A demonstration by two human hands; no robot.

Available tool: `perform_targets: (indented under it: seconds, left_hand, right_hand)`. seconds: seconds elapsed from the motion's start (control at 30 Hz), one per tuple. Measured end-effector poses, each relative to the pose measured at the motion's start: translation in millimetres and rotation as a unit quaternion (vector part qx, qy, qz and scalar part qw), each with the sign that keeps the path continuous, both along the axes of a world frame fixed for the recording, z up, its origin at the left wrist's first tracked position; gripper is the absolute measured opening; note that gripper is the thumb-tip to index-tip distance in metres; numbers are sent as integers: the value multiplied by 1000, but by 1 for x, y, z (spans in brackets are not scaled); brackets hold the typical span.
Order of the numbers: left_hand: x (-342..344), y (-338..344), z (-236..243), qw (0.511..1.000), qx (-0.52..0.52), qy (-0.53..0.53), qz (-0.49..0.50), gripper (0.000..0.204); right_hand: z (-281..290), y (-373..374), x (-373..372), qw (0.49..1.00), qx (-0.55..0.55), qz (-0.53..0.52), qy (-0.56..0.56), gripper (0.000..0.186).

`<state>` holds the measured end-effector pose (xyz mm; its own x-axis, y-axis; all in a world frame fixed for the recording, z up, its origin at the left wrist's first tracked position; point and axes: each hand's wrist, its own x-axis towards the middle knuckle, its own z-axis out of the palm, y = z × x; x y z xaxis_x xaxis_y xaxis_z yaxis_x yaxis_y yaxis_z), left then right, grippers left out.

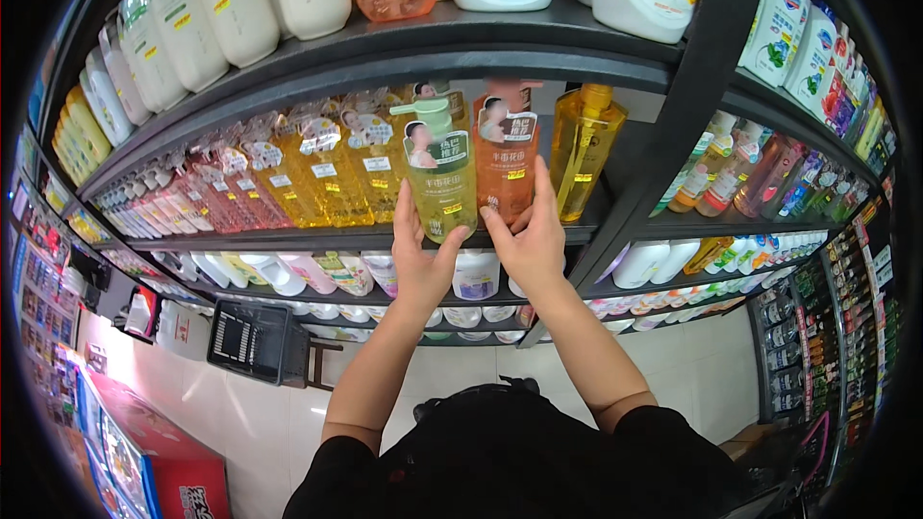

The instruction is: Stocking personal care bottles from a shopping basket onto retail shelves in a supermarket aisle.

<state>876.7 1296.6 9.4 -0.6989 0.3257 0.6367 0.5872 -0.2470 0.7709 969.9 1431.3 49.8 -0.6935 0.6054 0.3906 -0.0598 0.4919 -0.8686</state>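
Note:
My left hand [425, 264] is closed around the lower part of a green pump bottle [443, 187], its thumb across the front. Beside it, my right hand [530, 240] grips an orange pump bottle [505, 168] low on its right side. Both bottles stand upright at the front of the middle shelf, next to each other, with their labels toward me. Just right of them is a tall yellow pump bottle [583, 159], which neither hand touches. To the left runs a row of yellow bottles [322, 173] and pink bottles [226, 187].
Large white bottles [231, 5] fill the shelf above, close over the middle row. A dark upright post [654, 149] divides the shelving at the right. Lower shelves hold more bottles. A black basket [252, 341] stands at the lower left, near a red display case [144, 457].

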Motion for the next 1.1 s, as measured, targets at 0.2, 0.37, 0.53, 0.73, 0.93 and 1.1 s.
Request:
perform_targets:
  seconds: [0.2, 0.37, 0.53, 0.73, 0.93, 1.1]
  left_hand:
    - [-5, 7, 1, 999, -41, -6, 2, 100]
    - [-11, 10, -16, 993, -50, 61, 92, 98]
    - [-7, -3, -23, 938, -105, 227, 240, 83]
    - [-11, -4, -22, 932, -109, 252, 237, 70]
    - [-24, -7, -26, 929, -142, 253, 230, 70]
    - [-21, -8, -24, 949, -140, 196, 202, 67]
  right_hand:
    - [-24, 13, -8, 993, 100, -29, 53, 87]
    - [-32, 13, -7, 992, 93, -37, 72, 81]
    - [-39, 15, -10, 988, 104, -46, 101, 85]
    - [-42, 16, -12, 984, 137, -48, 106, 75]
    - [-50, 21, -14, 978, 187, -56, 78, 75]
    - [-50, 20, -12, 977, 194, -57, 64, 77]
